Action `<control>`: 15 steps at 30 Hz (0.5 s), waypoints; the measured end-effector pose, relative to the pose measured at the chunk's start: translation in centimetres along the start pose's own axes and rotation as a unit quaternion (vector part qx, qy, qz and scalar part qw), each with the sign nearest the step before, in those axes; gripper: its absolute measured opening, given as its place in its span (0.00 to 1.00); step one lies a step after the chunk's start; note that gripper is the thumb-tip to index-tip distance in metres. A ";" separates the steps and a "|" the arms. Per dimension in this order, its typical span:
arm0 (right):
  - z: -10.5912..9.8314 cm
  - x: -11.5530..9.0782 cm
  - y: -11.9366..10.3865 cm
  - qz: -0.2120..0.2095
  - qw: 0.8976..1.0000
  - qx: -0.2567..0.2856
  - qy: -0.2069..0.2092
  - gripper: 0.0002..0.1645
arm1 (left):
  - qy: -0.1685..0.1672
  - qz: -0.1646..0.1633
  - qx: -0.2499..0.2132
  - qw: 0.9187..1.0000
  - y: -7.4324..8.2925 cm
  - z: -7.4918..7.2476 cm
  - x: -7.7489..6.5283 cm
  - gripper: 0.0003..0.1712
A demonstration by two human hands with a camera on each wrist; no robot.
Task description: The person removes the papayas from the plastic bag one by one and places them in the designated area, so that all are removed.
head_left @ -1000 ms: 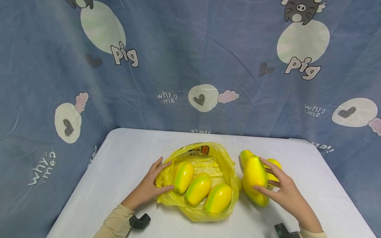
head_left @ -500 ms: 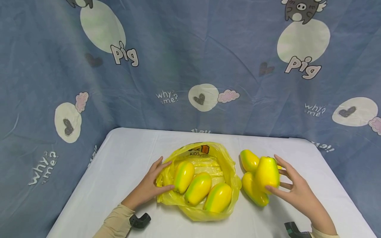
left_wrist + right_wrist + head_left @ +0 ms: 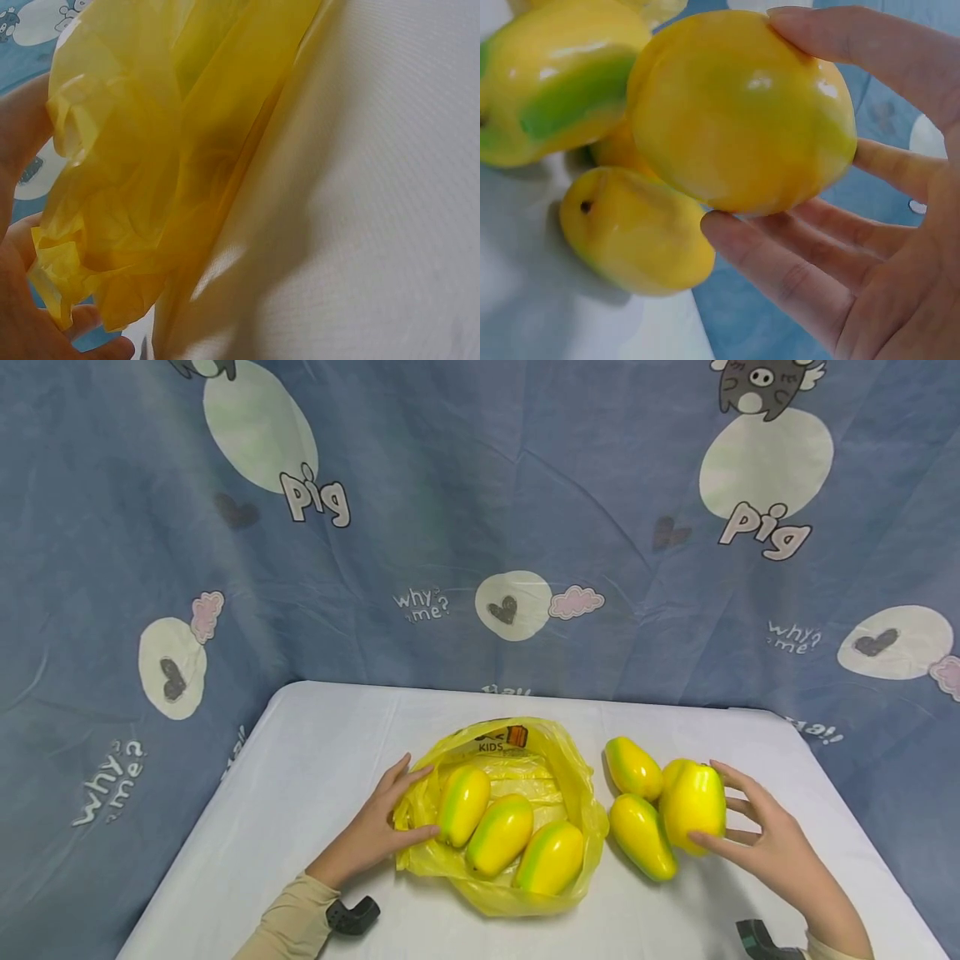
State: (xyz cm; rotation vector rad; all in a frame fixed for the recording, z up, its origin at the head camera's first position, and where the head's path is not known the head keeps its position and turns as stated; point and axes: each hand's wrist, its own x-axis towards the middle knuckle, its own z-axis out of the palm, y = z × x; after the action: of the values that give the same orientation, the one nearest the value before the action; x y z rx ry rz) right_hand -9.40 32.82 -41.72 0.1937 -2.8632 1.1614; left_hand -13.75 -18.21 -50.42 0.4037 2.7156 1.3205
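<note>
A yellow plastic bag (image 3: 592, 785) stands wide-mouthed on the white table, with three yellow-green mangoes inside, one of them the middle mango (image 3: 500, 835). My left hand (image 3: 371, 835) holds the bag's left side by its rim; in the left wrist view, fingers (image 3: 22, 120) curl around the crumpled plastic. To the right of the bag, my right hand (image 3: 776, 847) grips a mango (image 3: 697, 806) between thumb and fingers. The right wrist view shows this held mango (image 3: 742, 112) above a smaller-looking mango (image 3: 641, 236) on the table.
Left of the held mango lie a rear mango (image 3: 632, 768) and a front mango (image 3: 643, 839), the front one close to the bag. Another mango (image 3: 675, 768) is partly hidden behind the held one. A blue patterned cloth (image 3: 360, 635) hangs behind the white table (image 3: 337, 718).
My right hand has moved to the right with its mango, uncovering the two mangoes nearest the bag. My left hand and the bag have stayed in place.
</note>
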 end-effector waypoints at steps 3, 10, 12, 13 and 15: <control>0.0 -0.4 0.5 0.022 1.000 0.010 -0.009 0.61 | -0.001 0.002 0.000 1.000 0.0 0.0 0.0 0.51; 0.0 -1.0 1.7 0.074 0.997 0.011 -0.026 0.62 | 0.000 0.003 -0.001 1.000 0.1 0.0 0.1 0.51; 0.0 -1.1 1.9 0.086 0.996 0.011 -0.029 0.62 | 0.001 0.004 -0.001 1.000 0.1 0.0 0.1 0.51; 0.0 -1.2 2.0 0.092 0.995 0.011 -0.030 0.62 | 0.001 0.003 0.000 1.000 0.1 0.0 0.1 0.51; -0.1 -1.3 2.4 0.100 0.994 0.012 -0.034 0.63 | 0.001 0.003 0.000 1.000 0.1 0.0 0.1 0.51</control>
State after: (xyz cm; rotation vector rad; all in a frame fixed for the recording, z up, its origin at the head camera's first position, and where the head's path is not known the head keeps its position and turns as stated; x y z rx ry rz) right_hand -8.42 34.68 -43.41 -0.0560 -2.9855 1.2447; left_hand -13.79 -18.14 -50.36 0.4115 2.7182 1.3250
